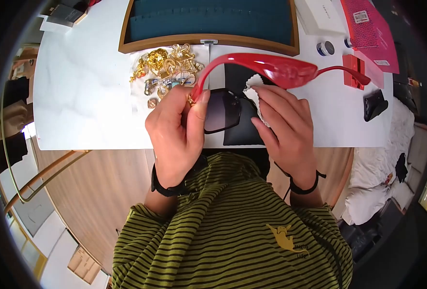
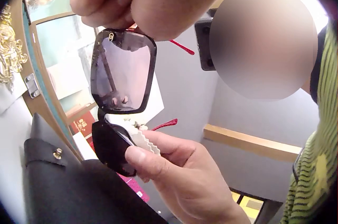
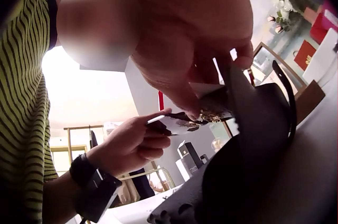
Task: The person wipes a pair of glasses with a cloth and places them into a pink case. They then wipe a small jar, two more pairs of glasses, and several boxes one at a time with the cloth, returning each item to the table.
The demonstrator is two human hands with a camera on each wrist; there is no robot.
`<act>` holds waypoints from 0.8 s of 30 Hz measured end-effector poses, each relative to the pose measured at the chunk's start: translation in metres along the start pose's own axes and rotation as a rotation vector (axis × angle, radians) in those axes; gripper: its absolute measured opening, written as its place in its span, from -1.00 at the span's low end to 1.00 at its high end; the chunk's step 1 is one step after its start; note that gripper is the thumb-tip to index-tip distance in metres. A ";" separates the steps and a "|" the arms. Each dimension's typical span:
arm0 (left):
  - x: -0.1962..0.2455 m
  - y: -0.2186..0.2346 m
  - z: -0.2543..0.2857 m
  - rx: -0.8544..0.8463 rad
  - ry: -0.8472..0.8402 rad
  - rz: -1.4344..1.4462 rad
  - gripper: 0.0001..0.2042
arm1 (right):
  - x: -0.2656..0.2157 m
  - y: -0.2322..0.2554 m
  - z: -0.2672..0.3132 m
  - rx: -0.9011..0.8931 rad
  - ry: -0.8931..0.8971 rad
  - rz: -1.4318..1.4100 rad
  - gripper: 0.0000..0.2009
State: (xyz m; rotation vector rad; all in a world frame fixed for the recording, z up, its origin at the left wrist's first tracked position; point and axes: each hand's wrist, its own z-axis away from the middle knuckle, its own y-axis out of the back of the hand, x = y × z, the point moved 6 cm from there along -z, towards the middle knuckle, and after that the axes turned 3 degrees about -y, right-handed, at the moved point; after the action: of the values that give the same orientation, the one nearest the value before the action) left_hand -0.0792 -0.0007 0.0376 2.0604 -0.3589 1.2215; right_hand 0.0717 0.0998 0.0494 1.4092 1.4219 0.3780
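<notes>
My left hand (image 1: 175,125) grips a pair of sunglasses (image 1: 220,113) at the hinge end, thumb along the base of one red temple. The glasses have large shaded lenses in a dark frame, with a small gold emblem at the hinge. In my right hand (image 1: 290,125) is a white zigzag-edged cloth (image 1: 254,89), pinched over the other lens. The left wrist view shows the right thumb pressing on that dark lens (image 2: 108,147), the cloth (image 2: 145,142) behind it. Below the glasses, a black flap case (image 1: 240,132) with a gold stud lies on the table.
Gold jewellery (image 1: 165,65) lies heaped on a white sheet beyond the left hand. A wooden tray (image 1: 208,39) with a dark teal lining stands at the back. To the right are a red box (image 1: 353,72), a small jar (image 1: 325,48) and a black pouch-like item (image 1: 375,105).
</notes>
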 end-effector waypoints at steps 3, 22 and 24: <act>0.005 -0.004 0.001 -0.052 -0.029 -0.036 -0.91 | 0.004 -0.003 0.001 -0.042 -0.096 -0.027 -0.67; 0.005 0.013 0.011 0.188 -0.226 -0.053 -0.89 | 0.029 0.021 0.034 0.600 -0.315 -0.845 -0.52; 0.010 0.019 0.013 0.288 -0.319 -0.050 -0.88 | 0.027 0.007 0.031 0.627 -0.588 -1.234 -0.41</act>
State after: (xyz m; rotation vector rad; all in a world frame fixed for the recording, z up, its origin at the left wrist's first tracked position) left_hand -0.0763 -0.0217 0.0504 2.5060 -0.2870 0.9576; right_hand 0.1069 0.1120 0.0304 0.7092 1.6452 -1.2421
